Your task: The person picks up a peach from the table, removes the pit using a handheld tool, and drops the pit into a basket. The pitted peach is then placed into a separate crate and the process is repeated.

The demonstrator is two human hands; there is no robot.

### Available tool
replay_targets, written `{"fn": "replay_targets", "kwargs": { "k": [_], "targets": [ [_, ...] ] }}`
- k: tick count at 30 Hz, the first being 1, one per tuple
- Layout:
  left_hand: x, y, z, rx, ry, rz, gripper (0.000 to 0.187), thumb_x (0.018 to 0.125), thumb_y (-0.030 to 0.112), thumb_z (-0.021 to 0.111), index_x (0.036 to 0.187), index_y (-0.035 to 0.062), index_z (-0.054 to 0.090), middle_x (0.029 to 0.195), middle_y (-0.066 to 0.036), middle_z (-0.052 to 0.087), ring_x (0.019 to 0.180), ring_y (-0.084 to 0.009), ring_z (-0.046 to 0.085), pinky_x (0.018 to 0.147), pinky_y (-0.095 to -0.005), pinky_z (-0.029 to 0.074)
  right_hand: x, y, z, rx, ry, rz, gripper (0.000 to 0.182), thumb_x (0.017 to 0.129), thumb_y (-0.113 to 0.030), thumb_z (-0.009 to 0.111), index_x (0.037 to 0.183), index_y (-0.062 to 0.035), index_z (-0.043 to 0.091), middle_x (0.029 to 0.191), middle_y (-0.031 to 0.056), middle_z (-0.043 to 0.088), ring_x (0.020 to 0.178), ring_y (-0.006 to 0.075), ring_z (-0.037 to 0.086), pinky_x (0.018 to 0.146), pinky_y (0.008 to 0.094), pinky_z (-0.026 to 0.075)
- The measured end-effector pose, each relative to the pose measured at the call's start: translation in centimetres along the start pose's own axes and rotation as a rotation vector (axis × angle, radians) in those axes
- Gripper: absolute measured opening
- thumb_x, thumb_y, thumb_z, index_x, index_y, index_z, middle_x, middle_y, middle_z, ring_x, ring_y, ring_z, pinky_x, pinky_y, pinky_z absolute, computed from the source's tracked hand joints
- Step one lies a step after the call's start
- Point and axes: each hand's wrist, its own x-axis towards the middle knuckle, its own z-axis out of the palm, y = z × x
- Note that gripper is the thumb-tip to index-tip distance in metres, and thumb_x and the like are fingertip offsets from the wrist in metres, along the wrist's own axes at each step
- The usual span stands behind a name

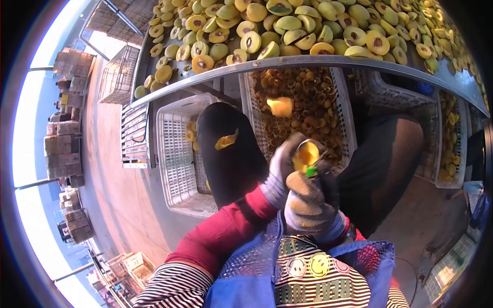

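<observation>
Currently: your left hand grips a halved fruit, cut face toward you; your right hand, just near, clasps a green-handled tool touching it.

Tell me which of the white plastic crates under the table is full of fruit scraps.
The middle crate, straight ahead between the knees, heaped with yellow-brown pits and scraps. The left crate holds only a few pieces.

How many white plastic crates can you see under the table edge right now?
3, maybe more hidden. One white crate sits left of the knee, nearly bare; a middle crate holds pits and scraps; a right crate holds fruit pieces, partly cut off.
</observation>
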Motion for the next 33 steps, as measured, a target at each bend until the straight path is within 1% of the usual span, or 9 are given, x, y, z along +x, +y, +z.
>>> {"fn": "replay_targets", "kwargs": {
  "k": [5,6,12,15,18,23,26,29,33],
  "targets": [
    [0.8,1.3,-1.9,-0.073,0.130,-0.127,0.030,0.096,0.031,0.047,0.099,0.0033,0.060,0.083,-0.005,0.062,0.076,-0.0147,0.060,0.071,-0.0290,0.050,-1.3,-2.0,-1.1,-0.052,0.139,-0.191,0.047,0.097,-0.054,0.032,0.087,-0.0094,0.044,0.057,-0.0007,0.040,0.039,0.0085,0.036,0.034,0.0234,0.032],
    [1.7,2.2,-2.2,0.693,0.224,0.255,0.031,0.096,0.029,0.044,0.098,0.0033,0.061,0.085,-0.006,0.062,0.076,-0.0141,0.060,0.071,-0.0277,0.050,-1.4,-2.5,-1.7,-0.046,0.111,-0.165,0.048,0.097,-0.053,0.032,0.091,-0.0082,0.049,0.058,-0.0007,0.040,0.040,0.0092,0.034,0.034,0.0238,0.032],
    [-1.0,13.5,-13.0,0.961,0.614,0.770,0.028,0.092,0.017,0.058,0.113,-0.0028,0.057,0.102,-0.011,0.062,0.092,-0.0183,0.060,0.084,-0.0309,0.049,-2.5,-3.8,-1.0,-0.367,0.494,-0.264,0.044,0.096,-0.048,0.041,0.094,-0.0076,0.058,0.055,-0.0019,0.035,0.037,0.0073,0.026,0.030,0.0224,0.021],
    [0.1,17.2,-19.5,2.054,0.963,0.274,0.045,0.084,0.029,0.067,0.118,0.0030,0.056,0.113,-0.020,0.053,0.094,-0.0288,0.060,0.080,-0.0377,0.050,-2.1,-4.0,-0.8,-0.511,0.614,-0.287,0.042,0.096,-0.047,0.043,0.097,-0.0079,0.057,0.057,-0.0019,0.039,0.038,0.0067,0.027,0.032,0.0215,0.022],
    [5.0,18.8,-13.0,1.563,0.617,0.584,0.040,0.084,0.031,0.067,0.111,0.0026,0.060,0.102,-0.018,0.061,0.093,-0.0276,0.062,0.076,-0.0363,0.049,-1.6,-4.6,-1.3,-0.591,0.714,-0.294,0.040,0.096,-0.045,0.043,0.100,-0.0072,0.057,0.060,-0.0007,0.043,0.040,0.0067,0.030,0.034,0.0213,0.024],
    [17.8,21.6,-13.0,2.144,0.620,-0.142,0.071,0.074,0.053,0.067,0.123,0.0048,0.050,0.116,-0.019,0.061,0.111,-0.0340,0.056,0.091,-0.0407,0.046,-1.2,-5.4,-0.9,-0.625,0.873,-0.292,0.039,0.095,-0.047,0.047,0.100,-0.0088,0.054,0.061,-0.0021,0.045,0.040,0.0064,0.033,0.036,0.0200,0.028],
    [21.3,22.9,-16.1,2.155,0.398,-0.173,0.070,0.073,0.054,0.067,0.118,0.0023,0.053,0.115,-0.022,0.061,0.110,-0.0337,0.058,0.093,-0.0413,0.045,-1.2,-6.4,-0.7,-0.634,1.017,-0.367,0.039,0.095,-0.047,0.048,0.099,-0.0089,0.053,0.061,-0.0018,0.046,0.041,0.0066,0.037,0.037,0.0205,0.031],
    [16.0,21.5,-6.7,1.979,0.360,0.178,0.054,0.079,0.035,0.071,0.116,-0.0004,0.054,0.109,-0.020,0.063,0.106,-0.0297,0.061,0.086,-0.0401,0.050,-0.4,-6.6,0.2,-0.657,1.040,-0.413,0.035,0.094,-0.044,0.050,0.097,-0.0092,0.053,0.062,-0.0013,0.048,0.042,0.0070,0.041,0.038,0.0219,0.034],
    [10.3,13.4,-2.0,0.776,-0.066,0.338,0.044,0.078,0.002,0.069,0.119,-0.0003,0.053,0.115,-0.010,0.059,0.109,-0.0205,0.055,0.095,-0.0362,0.048,2.2,-5.5,1.2,-1.216,1.121,-0.569,0.035,0.095,-0.043,0.049,0.094,-0.0091,0.056,0.061,-0.0019,0.048,0.044,0.0067,0.044,0.040,0.0210,0.035]
  ]
}}
